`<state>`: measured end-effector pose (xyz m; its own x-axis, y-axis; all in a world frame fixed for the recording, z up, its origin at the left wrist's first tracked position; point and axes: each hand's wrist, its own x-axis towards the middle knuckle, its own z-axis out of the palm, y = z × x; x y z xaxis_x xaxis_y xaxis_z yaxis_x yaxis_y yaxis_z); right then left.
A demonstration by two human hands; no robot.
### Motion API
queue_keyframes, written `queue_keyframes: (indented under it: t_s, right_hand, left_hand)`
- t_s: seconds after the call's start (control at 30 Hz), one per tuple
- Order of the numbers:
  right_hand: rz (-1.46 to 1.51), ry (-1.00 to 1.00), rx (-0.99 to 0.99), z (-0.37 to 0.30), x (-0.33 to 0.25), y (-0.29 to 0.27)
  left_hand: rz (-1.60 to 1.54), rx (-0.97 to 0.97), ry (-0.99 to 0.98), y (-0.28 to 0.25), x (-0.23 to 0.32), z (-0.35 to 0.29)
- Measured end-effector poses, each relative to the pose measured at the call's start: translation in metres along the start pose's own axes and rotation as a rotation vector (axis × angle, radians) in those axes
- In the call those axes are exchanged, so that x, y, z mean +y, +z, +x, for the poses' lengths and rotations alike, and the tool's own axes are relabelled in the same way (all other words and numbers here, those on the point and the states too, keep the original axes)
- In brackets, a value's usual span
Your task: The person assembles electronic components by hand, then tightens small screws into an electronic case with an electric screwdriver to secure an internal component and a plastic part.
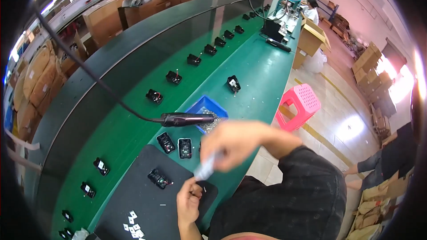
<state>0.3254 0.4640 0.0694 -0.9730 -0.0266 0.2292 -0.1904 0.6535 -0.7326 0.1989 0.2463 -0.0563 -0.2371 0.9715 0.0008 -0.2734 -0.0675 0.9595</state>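
My right hand (229,144), smeared by motion, is curled around a pale grey-white item (205,169) too blurred to name. Just below it, my left hand (189,200) is closed, its fingertips pinching the lower end of that item. To the left of my hands, an open black housing (159,178) with small parts and a red wire lies on a dark mat (147,204). Two more black housings, one (166,142) beside the other (185,148), rest beyond the mat. My right hand partly hides something dark next to them.
A dark electric screwdriver (187,119) on a cable lies across a blue tray (195,108) of small screws. White labels (133,226) are scattered on the mat. Several black housings line the green belt (129,126). A pink stool (299,104) stands right; another person (391,160) is behind it.
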Motion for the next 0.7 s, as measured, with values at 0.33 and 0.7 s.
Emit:
queue_keyframes:
  t_s: [0.33,0.7]
  right_hand:
    - [0.628,0.353,0.269,-0.007,0.016,0.099]
    - [-0.045,0.05,0.353,0.011,0.036,0.146]
  left_hand:
    - [-0.062,0.291,0.039,0.003,-0.033,-0.028]
    - [-0.518,0.596,0.162,0.017,-0.011,0.009]
